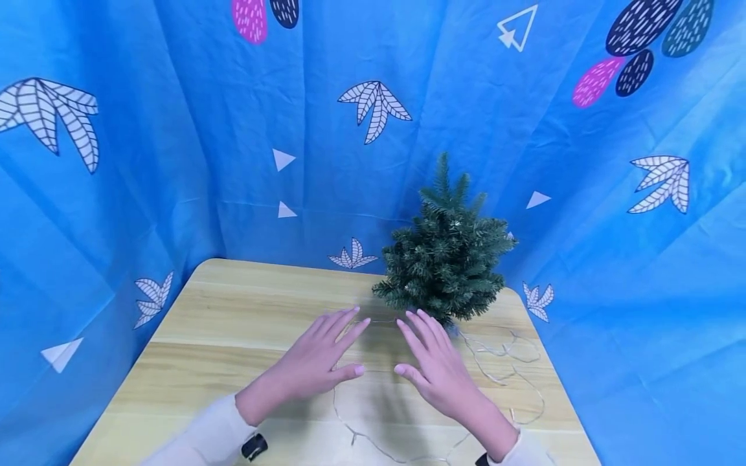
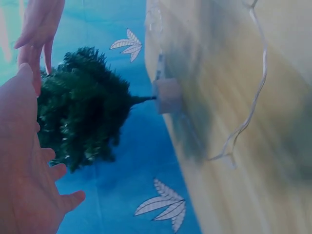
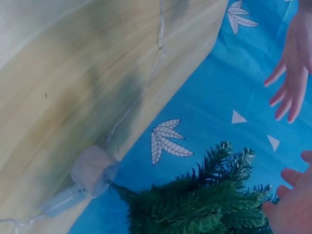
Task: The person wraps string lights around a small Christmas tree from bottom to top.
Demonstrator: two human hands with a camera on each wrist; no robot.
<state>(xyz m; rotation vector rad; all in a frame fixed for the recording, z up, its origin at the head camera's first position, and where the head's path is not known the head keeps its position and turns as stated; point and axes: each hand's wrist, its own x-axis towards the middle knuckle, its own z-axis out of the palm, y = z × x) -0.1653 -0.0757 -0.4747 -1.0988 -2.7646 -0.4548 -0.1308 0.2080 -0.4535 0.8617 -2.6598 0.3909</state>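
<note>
Head view: left hand (image 1: 317,362) and right hand (image 1: 437,369), fingers released and grasping nothing, hover above the worktop (image 1: 233,323) at six o'clock of the small tree (image 1: 445,259), light string (image 1: 501,362) slack at four o'clock, seemingly before pickup.

Left hand (image 1: 317,362) and right hand (image 1: 434,369) hover side by side over a light wooden table (image 1: 204,336), fingers straight and spread, palms down, holding nothing. Fingertips point toward a small artificial Christmas tree (image 1: 445,259) standing upright near the table's far right edge; right hand's fingertips are just beside its lowest branches. A thin string-light wire (image 1: 501,362) lies in loose loops on the table to the right of the tree base and runs under and around the hands toward the near edge. White sleeves (image 1: 204,440) cover both forearms. Blue leaf-patterned cloth backdrop (image 1: 175,162) surrounds the table.
</note>
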